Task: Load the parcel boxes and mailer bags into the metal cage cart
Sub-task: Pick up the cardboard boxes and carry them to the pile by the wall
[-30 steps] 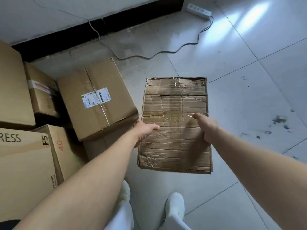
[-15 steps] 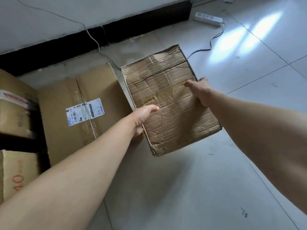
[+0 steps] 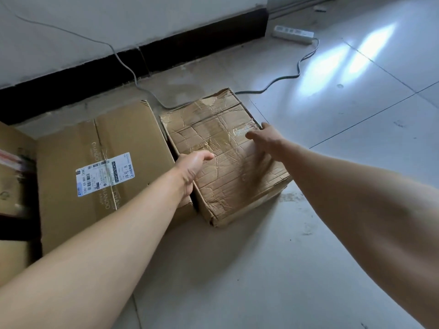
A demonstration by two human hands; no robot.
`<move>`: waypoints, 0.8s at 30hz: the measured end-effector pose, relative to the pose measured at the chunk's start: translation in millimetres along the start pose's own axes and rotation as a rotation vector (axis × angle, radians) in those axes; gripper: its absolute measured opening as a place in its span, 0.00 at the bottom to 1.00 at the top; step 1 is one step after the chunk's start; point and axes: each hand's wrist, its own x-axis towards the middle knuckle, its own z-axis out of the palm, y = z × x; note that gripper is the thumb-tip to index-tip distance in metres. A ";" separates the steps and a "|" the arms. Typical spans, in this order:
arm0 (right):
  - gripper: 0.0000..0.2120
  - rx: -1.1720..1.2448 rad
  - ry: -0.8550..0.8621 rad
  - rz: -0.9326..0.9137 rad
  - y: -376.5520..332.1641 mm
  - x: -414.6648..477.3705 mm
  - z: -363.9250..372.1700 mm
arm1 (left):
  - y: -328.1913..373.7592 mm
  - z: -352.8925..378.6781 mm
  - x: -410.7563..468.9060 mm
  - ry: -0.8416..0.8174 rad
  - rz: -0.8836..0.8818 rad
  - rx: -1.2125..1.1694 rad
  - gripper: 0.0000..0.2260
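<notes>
A crumpled, tape-wrapped parcel box (image 3: 228,179) sits on the tiled floor, close against the right side of a bigger labelled box (image 3: 71,148). My left hand (image 3: 192,167) grips the crumpled box's left edge, with the thumb on top and the fingers down in the gap between the two boxes. At the box's far right top edge, my right hand (image 3: 266,136) has its fingers stretched out and is slightly blurred. The metal cage cart and the mailer bags are not in view.
More cardboard boxes (image 3: 11,181) stand at the far left. A white power strip (image 3: 293,34) lies near the wall, and its grey cable (image 3: 285,78) snakes over the floor just behind the crumpled box. A black baseboard (image 3: 166,53) runs along the wall.
The crumpled box came down from mid-air, turned, and now rests on the floor beside the labelled box. My right hand's grip on its right edge has loosened.
</notes>
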 end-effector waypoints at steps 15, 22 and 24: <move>0.28 -0.201 0.068 0.164 -79.8 -235.0 -202.5 | 169.0 56.3 -236.5 -0.235 0.091 0.398 0.19; 0.27 -0.076 0.155 0.300 -150.4 -390.9 -327.2 | 281.7 76.1 -405.6 -0.358 0.215 0.570 0.15; 0.27 -0.034 0.195 0.325 -165.9 -435.8 -349.8 | 303.7 81.2 -451.0 -0.412 0.247 0.623 0.18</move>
